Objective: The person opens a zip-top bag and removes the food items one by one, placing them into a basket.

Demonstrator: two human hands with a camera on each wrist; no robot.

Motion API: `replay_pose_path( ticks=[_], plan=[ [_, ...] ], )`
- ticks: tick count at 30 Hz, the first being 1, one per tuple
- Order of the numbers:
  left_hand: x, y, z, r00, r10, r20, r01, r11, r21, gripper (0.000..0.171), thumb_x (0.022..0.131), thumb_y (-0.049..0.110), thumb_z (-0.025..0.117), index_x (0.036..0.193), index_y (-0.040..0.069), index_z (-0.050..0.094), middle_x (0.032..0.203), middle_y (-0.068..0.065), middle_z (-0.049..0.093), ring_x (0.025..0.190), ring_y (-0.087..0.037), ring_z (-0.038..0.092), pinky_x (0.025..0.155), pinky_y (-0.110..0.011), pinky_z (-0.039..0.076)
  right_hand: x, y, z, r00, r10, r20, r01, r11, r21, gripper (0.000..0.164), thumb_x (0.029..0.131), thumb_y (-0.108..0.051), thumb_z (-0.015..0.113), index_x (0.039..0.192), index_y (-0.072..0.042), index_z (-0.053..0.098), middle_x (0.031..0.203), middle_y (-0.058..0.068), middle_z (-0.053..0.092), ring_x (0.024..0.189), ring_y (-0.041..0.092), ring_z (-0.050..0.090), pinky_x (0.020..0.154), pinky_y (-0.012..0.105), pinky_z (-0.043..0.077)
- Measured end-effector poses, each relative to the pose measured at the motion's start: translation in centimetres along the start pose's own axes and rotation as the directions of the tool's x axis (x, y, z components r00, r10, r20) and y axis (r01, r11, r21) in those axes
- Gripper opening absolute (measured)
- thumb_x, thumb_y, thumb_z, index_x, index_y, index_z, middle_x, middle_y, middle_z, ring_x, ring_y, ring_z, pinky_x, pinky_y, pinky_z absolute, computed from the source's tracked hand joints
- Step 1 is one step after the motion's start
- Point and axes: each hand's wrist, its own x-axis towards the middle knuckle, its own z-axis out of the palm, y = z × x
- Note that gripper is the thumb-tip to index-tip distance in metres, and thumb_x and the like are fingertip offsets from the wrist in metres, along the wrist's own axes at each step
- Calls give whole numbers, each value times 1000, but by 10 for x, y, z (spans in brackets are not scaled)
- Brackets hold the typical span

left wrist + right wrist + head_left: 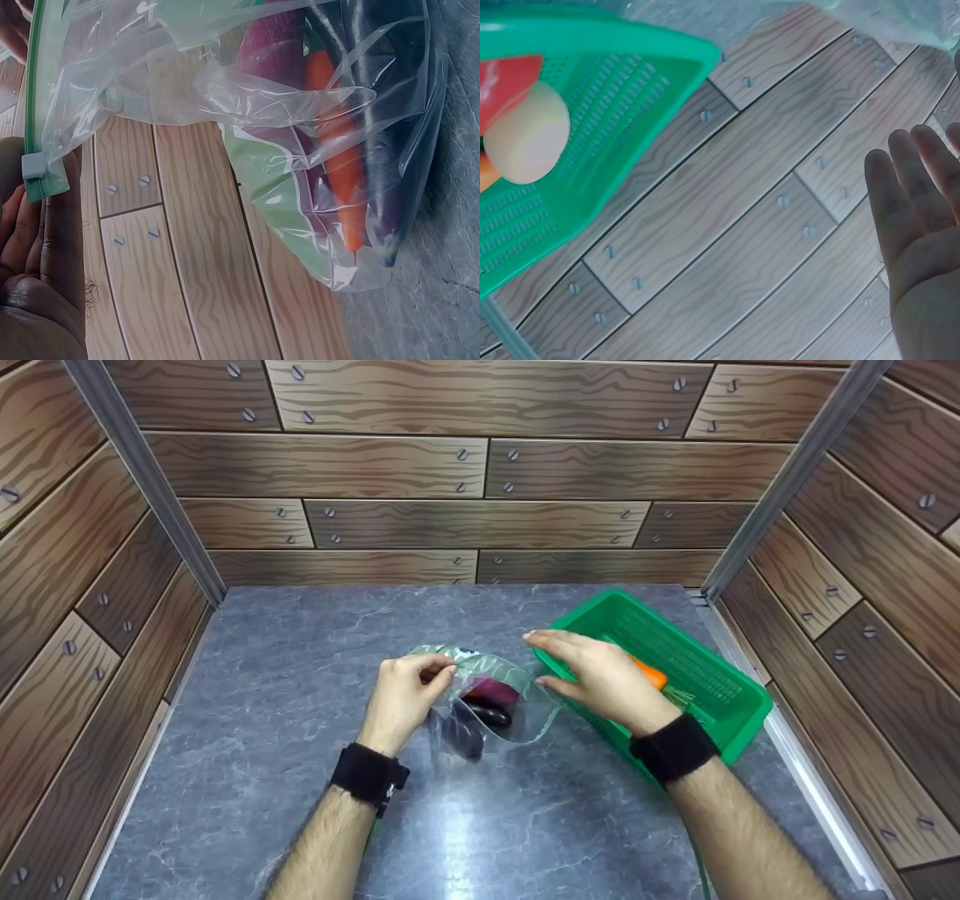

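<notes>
A clear zip bag (525,727) with a green zip strip lies open-mouthed on the grey table. Inside it are dark eggplants (487,711), a purple vegetable (495,690) and, in the left wrist view, a carrot (341,157). My left hand (405,690) pinches the left end of the bag's mouth between thumb and fingers, right by the white slider (34,166). My right hand (600,679) holds nothing; its fingers are extended between the bag's right side and the basket.
A green plastic basket (720,682) stands on the right of the table. In it are an orange carrot (651,673) with a green stem end, a round pale item (529,135) and a red item (506,86). Wood-patterned walls enclose the table.
</notes>
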Motion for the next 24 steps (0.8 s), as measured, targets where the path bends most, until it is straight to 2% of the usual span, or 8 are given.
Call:
replay_pose_path(
  ticks=[10, 16, 24],
  plan=[
    [0, 1, 1, 1000, 9, -3, -9, 1000, 9, 11, 108, 12, 86, 116, 5, 91, 100, -9, 91, 86, -19, 85, 82, -35, 74, -1, -19, 10, 996, -80, 41, 80, 997, 0, 54, 106, -20, 91, 156, -10, 75, 155, 13, 79, 142, 33, 78, 115, 49, 69],
    [0, -1, 0, 1000, 13, -5, -13, 1000, 11, 12, 108, 12, 86, 116, 5, 91, 100, -9, 91, 87, -20, 85, 82, -37, 74, -1, -25, 19, 990, -131, 45, 131, 991, 11, 47, 108, -20, 89, 152, -10, 78, 151, 11, 81, 137, 31, 81, 111, 46, 71],
    [1, -2, 0, 1000, -5, -2, 5, 1000, 6, 11, 108, 12, 85, 115, 6, 91, 101, -8, 91, 87, -19, 85, 82, -36, 74, -1, -33, 23, 989, -146, 26, 145, 989, 28, 42, 108, -21, 88, 148, -12, 81, 143, 9, 85, 131, 28, 84, 107, 43, 72]
  ],
)
